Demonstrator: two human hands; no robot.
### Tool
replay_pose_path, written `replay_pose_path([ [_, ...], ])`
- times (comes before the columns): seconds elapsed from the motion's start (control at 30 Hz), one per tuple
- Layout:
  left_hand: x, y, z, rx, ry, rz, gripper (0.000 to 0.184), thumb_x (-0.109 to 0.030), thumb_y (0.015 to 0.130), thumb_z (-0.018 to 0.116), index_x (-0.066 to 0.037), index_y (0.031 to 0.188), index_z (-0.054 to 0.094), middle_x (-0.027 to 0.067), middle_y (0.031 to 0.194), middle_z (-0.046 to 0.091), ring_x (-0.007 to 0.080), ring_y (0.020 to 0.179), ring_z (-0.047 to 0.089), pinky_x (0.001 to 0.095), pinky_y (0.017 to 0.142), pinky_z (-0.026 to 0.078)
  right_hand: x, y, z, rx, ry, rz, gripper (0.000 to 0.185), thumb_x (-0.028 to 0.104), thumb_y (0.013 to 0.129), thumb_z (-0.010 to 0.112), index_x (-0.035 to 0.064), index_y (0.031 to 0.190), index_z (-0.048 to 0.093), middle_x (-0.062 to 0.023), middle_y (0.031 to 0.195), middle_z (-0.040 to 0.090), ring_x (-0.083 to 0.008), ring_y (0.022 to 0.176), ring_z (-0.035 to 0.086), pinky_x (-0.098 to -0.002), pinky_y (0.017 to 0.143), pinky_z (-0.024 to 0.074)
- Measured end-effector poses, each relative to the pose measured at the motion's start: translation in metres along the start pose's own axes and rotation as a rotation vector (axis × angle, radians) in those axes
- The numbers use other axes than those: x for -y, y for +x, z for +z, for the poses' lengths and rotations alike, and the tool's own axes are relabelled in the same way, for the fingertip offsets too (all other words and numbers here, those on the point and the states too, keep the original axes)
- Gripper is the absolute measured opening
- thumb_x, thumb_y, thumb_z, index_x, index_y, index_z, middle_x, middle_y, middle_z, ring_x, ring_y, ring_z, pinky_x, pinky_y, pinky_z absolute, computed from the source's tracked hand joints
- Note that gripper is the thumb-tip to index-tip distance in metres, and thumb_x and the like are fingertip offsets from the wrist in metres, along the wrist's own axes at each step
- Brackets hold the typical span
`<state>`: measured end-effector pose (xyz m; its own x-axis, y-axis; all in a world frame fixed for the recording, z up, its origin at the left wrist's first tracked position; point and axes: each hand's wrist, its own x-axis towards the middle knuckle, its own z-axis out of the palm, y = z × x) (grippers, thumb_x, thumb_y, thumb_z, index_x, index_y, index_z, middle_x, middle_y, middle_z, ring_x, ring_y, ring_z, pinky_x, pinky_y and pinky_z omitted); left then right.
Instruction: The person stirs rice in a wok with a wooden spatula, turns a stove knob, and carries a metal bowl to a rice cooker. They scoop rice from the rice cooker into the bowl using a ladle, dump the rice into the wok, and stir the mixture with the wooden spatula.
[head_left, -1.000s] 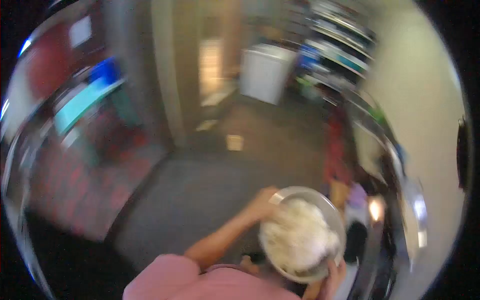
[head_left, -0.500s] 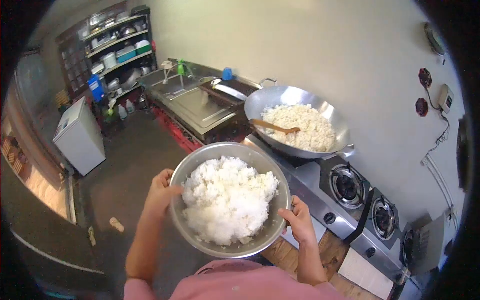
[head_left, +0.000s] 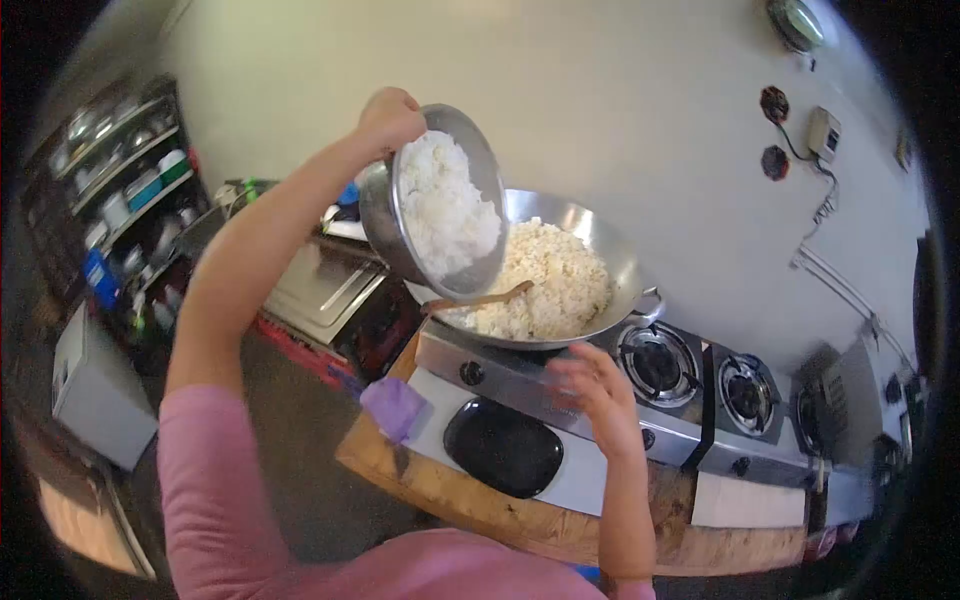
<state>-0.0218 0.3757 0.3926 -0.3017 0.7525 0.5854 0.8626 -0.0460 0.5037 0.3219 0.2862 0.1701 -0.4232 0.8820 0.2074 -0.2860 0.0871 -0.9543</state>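
My left hand (head_left: 392, 122) grips the rim of a metal bowl (head_left: 376, 215), which is tipped steeply over the left side of a large wok. White rice (head_left: 448, 205) rests inside the tilted bowl. The wok (head_left: 618, 238) sits on the stove and contains cooked rice (head_left: 555, 275) of a slightly yellower tone. A wooden spatula (head_left: 490, 298) lies across the wok's near left edge, its blade in the rice. My right hand (head_left: 598, 390), slightly blurred, is off the bowl with fingers apart, in front of the wok and above the stove's front.
Two gas burners (head_left: 658, 362) stand right of the wok. In front, a black tray (head_left: 503, 447) and a purple cloth (head_left: 394, 408) lie on the wooden counter (head_left: 400, 470). A sink (head_left: 325, 285) is at left, shelves (head_left: 135, 165) beyond it.
The bowl has gone from level in both hands to tipped over the wok in my left hand. My right hand has let go of it. The view has shifted right.
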Motion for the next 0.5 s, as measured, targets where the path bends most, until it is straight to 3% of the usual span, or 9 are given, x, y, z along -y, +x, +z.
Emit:
replay_pose_path([
  [0.1, 0.017, 0.058, 0.066, -0.193, 0.229, 0.253, 0.025, -0.008, 0.06, 0.057, -0.001, 0.084, 0.06, 0.0194, 0.084, 0.062, 0.0322, 0.08, 0.061, 0.038, 0.068, 0.049, 0.002, -0.034, -0.006, -0.189, -0.112, -0.008, 0.03, 0.007, 0.084, 0.049, 0.0, 0.113, 0.049, -0.0148, 0.102, 0.06, -0.0217, 0.083, 0.061, -0.0307, 0.067, 0.0507],
  [0.13, 0.021, 0.071, 0.083, -0.121, 0.254, 0.311, 0.03, -0.008, 0.064, 0.057, -0.003, 0.093, 0.055, 0.019, 0.086, 0.061, 0.0351, 0.084, 0.06, 0.0421, 0.073, 0.048, 0.002, -0.041, -0.006, -0.26, -0.16, -0.003, 0.029, 0.008, 0.083, 0.049, -0.0002, 0.111, 0.051, -0.0158, 0.099, 0.06, -0.0223, 0.081, 0.061, -0.0319, 0.065, 0.0507],
  [0.43, 0.06, 0.103, 0.202, 0.061, 0.265, 0.694, 0.038, 0.001, 0.07, 0.051, -0.007, 0.107, 0.05, 0.0173, 0.083, 0.061, 0.0328, 0.083, 0.06, 0.0446, 0.067, 0.048, -0.023, -0.076, 0.048, -0.596, -0.251, 0.187, 0.025, 0.004, 0.083, 0.049, -0.0038, 0.106, 0.053, -0.0156, 0.093, 0.062, -0.0176, 0.077, 0.061, -0.028, 0.065, 0.0501],
  [0.47, 0.062, 0.108, 0.21, -0.04, 0.315, 0.783, 0.04, 0.0, 0.071, 0.051, -0.009, 0.11, 0.05, 0.0158, 0.079, 0.061, 0.0311, 0.078, 0.061, 0.0424, 0.064, 0.048, -0.022, -0.072, 0.059, -0.628, -0.264, 0.184, 0.024, 0.004, 0.082, 0.049, -0.0039, 0.105, 0.053, -0.0162, 0.092, 0.062, -0.0183, 0.076, 0.061, -0.0283, 0.064, 0.0503],
  [0.5, 0.062, 0.113, 0.216, -0.008, 0.302, 0.783, 0.04, -0.001, 0.071, 0.05, -0.009, 0.11, 0.05, 0.0152, 0.077, 0.061, 0.0309, 0.075, 0.062, 0.042, 0.062, 0.048, -0.023, -0.069, 0.066, -0.657, -0.281, 0.178, 0.023, 0.003, 0.082, 0.048, -0.004, 0.103, 0.053, -0.0169, 0.092, 0.062, -0.019, 0.074, 0.062, -0.0286, 0.063, 0.0504],
])
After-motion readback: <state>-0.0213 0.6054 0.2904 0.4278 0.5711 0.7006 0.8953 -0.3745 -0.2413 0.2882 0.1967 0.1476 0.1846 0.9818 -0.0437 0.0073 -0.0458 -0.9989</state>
